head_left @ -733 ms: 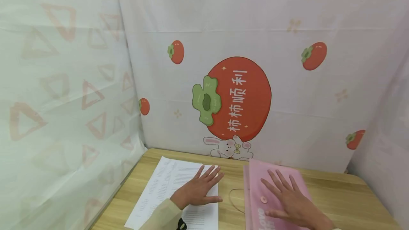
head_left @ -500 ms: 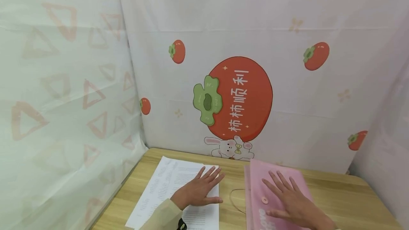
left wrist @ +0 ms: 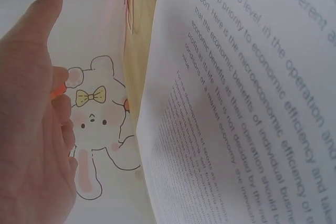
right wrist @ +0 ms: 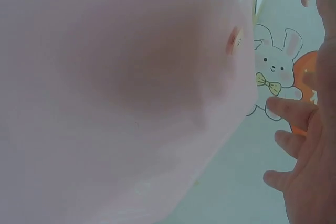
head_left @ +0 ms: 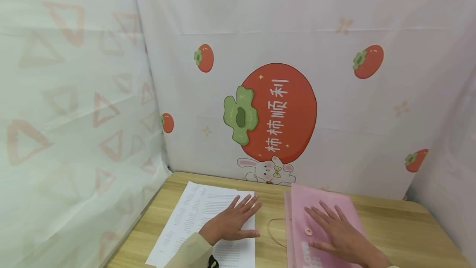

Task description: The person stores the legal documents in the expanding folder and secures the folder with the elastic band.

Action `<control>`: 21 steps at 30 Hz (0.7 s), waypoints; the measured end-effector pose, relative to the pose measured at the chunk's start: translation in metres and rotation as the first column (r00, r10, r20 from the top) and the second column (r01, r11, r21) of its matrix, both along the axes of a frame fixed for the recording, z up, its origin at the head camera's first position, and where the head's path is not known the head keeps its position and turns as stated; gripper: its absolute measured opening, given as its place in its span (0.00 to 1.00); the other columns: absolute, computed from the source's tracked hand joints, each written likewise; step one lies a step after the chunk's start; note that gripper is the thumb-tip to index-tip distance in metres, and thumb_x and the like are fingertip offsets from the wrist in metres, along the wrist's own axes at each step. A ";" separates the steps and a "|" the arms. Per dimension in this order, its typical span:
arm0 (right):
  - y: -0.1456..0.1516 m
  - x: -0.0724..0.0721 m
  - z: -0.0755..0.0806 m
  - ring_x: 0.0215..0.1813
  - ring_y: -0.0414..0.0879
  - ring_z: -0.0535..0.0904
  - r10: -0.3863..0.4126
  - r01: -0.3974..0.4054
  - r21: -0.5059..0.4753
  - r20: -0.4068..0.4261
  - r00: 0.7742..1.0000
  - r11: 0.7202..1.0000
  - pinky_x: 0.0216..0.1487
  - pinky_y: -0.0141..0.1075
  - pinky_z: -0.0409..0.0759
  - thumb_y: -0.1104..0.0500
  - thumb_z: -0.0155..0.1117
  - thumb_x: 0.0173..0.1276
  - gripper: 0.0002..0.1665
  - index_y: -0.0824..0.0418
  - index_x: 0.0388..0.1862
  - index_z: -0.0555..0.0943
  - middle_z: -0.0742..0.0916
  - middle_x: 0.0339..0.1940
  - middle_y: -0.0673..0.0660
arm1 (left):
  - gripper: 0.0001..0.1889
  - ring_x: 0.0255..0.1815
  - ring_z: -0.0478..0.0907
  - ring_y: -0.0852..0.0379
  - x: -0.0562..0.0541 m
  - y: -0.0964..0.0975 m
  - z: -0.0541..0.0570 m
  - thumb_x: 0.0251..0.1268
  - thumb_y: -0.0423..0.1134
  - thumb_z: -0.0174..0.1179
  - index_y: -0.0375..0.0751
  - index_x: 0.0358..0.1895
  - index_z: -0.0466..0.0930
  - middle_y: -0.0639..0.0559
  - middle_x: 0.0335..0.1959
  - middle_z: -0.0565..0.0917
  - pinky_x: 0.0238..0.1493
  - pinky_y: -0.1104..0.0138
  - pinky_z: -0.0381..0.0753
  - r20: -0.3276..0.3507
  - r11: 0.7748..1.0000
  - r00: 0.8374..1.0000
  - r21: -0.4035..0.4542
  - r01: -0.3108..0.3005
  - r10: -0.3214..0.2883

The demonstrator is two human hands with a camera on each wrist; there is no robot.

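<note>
In the head view my left hand (head_left: 231,222) is held over several printed white sheets (head_left: 186,214) lying at the left of the table, its fingers extended and the thumb pointing right. The left wrist view shows a gap between this hand and the printed text. My right hand (head_left: 340,235), fingers spread, hovers over a pink document folder (head_left: 310,202) on the right. A round button (head_left: 308,231) and white lettering mark the folder's front. From the right wrist, the folder surface stands apart from the fingers (right wrist: 294,111). Neither hand holds anything.
A thin string (head_left: 273,230) loops from the folder's left edge onto the wooden table (head_left: 269,206). Behind the table hangs a white cloth (head_left: 208,90) printed with persimmons and a rabbit. Another cloth (head_left: 74,135) with triangles closes off the left side.
The head view has shifted slightly. One finger of my right hand has lowered a little, closer to its neighbour; my left hand, the sheets and the folder stay in place.
</note>
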State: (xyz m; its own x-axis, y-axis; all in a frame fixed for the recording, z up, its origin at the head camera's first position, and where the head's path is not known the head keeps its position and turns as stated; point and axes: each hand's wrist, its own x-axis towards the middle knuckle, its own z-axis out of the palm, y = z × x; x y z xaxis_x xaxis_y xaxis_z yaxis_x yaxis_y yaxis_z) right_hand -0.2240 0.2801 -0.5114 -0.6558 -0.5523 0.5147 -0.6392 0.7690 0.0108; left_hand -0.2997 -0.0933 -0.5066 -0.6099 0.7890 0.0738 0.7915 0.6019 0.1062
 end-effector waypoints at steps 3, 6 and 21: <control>-0.002 -0.004 0.000 0.64 0.62 0.77 0.018 -0.018 -0.020 -0.023 1.000 1.000 0.77 0.32 0.32 0.36 0.73 0.64 0.41 0.56 0.70 0.78 0.85 0.62 0.51 | 0.45 0.83 0.46 0.45 0.001 0.002 0.000 0.75 0.70 0.46 0.45 0.84 0.49 0.44 0.84 0.48 0.78 0.44 0.48 0.002 1.000 1.000 -0.002 -0.001 0.001; -0.006 -0.006 0.000 0.57 0.56 0.81 0.036 -0.037 -0.022 -0.059 0.998 0.999 0.74 0.33 0.52 0.38 0.74 0.63 0.37 0.56 0.65 0.81 0.87 0.56 0.48 | 0.46 0.83 0.45 0.46 0.002 0.007 -0.001 0.74 0.71 0.46 0.47 0.84 0.49 0.44 0.84 0.49 0.78 0.44 0.48 0.022 1.000 1.000 -0.015 -0.010 0.010; -0.029 0.002 -0.005 0.64 0.51 0.76 -0.006 0.009 -0.031 0.086 0.996 0.999 0.55 0.55 0.80 0.35 0.71 0.66 0.40 0.55 0.69 0.78 0.81 0.65 0.55 | 0.47 0.82 0.49 0.46 0.016 0.043 -0.014 0.71 0.72 0.51 0.48 0.83 0.53 0.45 0.84 0.51 0.77 0.54 0.55 0.201 0.999 0.980 0.044 -0.014 0.005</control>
State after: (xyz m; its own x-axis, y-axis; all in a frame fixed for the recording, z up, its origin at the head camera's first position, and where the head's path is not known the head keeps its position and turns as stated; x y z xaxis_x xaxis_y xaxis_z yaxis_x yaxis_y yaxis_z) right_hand -0.2217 0.2511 -0.5168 -0.7020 -0.5318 0.4736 -0.6312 0.7727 -0.0679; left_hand -0.2835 -0.0506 -0.5207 -0.6233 0.7819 -0.0155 0.7457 0.6002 0.2894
